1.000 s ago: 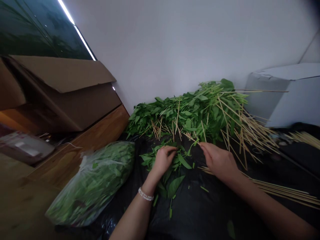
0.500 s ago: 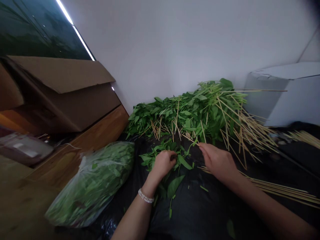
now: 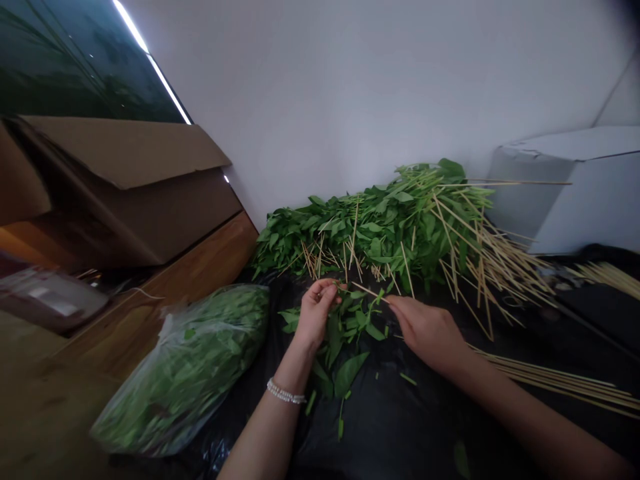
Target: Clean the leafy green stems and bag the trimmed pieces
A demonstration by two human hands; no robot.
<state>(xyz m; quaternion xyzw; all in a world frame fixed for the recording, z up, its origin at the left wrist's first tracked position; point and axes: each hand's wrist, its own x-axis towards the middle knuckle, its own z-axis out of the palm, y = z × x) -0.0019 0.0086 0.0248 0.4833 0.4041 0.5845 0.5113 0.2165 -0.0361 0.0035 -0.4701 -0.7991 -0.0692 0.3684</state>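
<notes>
Left hand (image 3: 315, 310), pinching green sprig (image 3: 341, 287); right hand (image 3: 425, 330), pinching thin tan wooden stick (image 3: 366, 289); green leafy heap (image 3: 320, 227), black plastic-covered surface's (image 3: 400, 427) far edge.

Bag (image 3: 200, 380) left (sticks (image 3: 510, 263) right).

Dim, cool view, brightest along the slanting strip (image 3: 131, 26) at upper left.
I get a soft grey-violet glow across the wall (image 3: 325, 100), while the black sheet (image 3: 400, 427) sinks into deep shadow, with small glints on its creases at lower left. The strip burns out to white; an orange patch (image 3: 23, 240) warms the left edge. My wide lens stretches things towards the sides, the top right corner darkens, and the lower left smears. The left hand (image 3: 316, 313), right hand (image 3: 430, 333) and leaves (image 3: 350, 370) look slightly soft.
</notes>
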